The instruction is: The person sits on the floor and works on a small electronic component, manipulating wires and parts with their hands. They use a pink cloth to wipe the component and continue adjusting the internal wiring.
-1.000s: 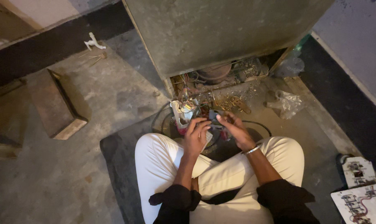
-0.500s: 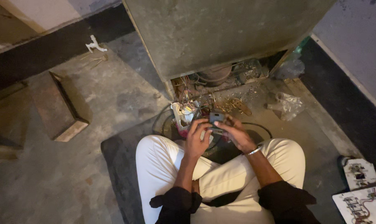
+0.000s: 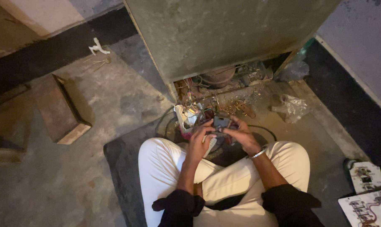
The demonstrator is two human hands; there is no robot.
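Since a second ago my hands have lifted the small dark module a touch higher and closer together, so I'm reading it as being worked on in-hand now. Left hand is curled around its left side, right hand pinches the right edge. It sits between both hands, above my lap, just in front of the appliance's open base, on the floor.

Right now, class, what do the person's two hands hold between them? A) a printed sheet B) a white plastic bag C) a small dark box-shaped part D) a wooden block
C: both the left hand and the right hand close around the small dark box-shaped part, above the lap.
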